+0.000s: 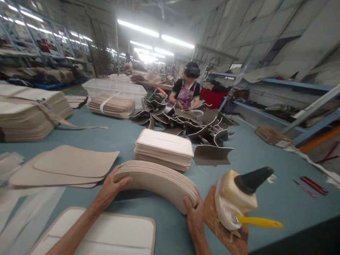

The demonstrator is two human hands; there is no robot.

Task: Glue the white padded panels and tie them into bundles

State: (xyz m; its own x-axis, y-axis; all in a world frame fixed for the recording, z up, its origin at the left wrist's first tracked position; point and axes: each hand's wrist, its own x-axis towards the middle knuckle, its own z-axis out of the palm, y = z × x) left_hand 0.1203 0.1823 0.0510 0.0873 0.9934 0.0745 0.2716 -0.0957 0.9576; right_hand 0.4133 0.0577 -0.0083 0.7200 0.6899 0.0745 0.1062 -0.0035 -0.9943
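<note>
Both my hands hold a bowed stack of beige panels (156, 180) just above the blue-grey table (122, 138). My left hand (110, 189) grips the stack's left end, thumb on top. My right hand (193, 212) grips its right end from below. Behind the stack sits a flat pile of white-faced panels (164, 148). A single white panel (111, 232) lies flat under my left forearm at the table's near edge.
A glue bottle (239, 194) with a black cone cap and a yellow-handled brush (257, 222) rests on a brown board at right. Loose beige panels (66, 166) lie left; tied bundles (29, 113) behind. A person in an apron (186, 92) works at a heap of dark pieces (191, 124).
</note>
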